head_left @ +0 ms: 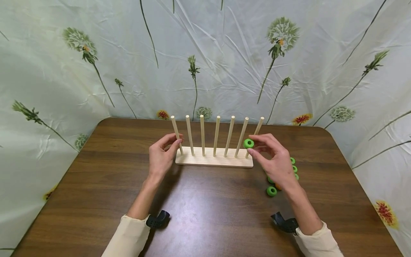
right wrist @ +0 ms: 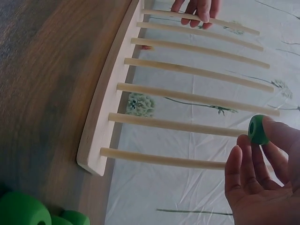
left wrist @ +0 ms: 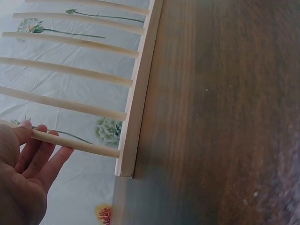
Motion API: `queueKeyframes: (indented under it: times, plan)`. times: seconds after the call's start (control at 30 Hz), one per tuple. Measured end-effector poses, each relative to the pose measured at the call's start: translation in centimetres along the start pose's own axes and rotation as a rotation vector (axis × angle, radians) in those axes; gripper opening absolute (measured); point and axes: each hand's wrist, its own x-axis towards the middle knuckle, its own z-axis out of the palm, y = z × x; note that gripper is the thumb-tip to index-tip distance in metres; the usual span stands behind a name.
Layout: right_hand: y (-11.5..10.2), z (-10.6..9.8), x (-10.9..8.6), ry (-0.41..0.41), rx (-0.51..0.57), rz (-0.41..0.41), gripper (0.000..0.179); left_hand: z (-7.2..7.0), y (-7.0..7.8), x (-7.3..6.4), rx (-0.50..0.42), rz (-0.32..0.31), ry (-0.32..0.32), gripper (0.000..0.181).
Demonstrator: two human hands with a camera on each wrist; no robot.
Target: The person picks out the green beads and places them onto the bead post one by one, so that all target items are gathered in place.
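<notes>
A pale wooden stand (head_left: 214, 162) with several upright pegs in a row sits on the table. My left hand (head_left: 163, 155) grips the leftmost peg (left wrist: 79, 144) between thumb and fingers, partway up. In my right hand (head_left: 273, 157), thumb and fingertips pinch a green ring-shaped bead (head_left: 248, 143) with a hole through it. This bead is held up in front of the two rightmost pegs, near the upper part of the second one from the right in the right wrist view. The rightmost peg (right wrist: 164, 159) passes partly behind the right hand.
Right of the stand, several green beads (head_left: 271, 191) lie on the brown table (head_left: 205, 207), partly covered by the right hand and wrist. An orange bead (head_left: 278, 186) shows among them. Behind the table hangs a flower-print cloth (head_left: 224, 64).
</notes>
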Motion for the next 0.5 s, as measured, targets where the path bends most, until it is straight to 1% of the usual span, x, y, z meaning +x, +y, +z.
queueKeyframes:
  times: [0.13, 0.3, 0.33, 0.5]
  plan:
    - [-0.11, 0.22, 0.2, 0.007, 0.003, 0.011, 0.04, 0.06, 0.03, 0.08, -0.001, 0.002, -0.002, 0.018]
    - [-0.28, 0.5, 0.46, -0.001, 0.015, -0.001, 0.039, 0.09, -0.04, 0.08, -0.015, 0.008, 0.006, 0.018]
    - [-0.32, 0.58, 0.49, -0.004, 0.022, -0.003, 0.039, 0.06, -0.06, 0.04, -0.009, 0.015, 0.014, 0.018]
    - [-0.53, 0.82, 0.76, -0.009, 0.039, -0.021, 0.04, 0.02, -0.32, 0.1, 0.077, 0.083, 0.046, 0.017]
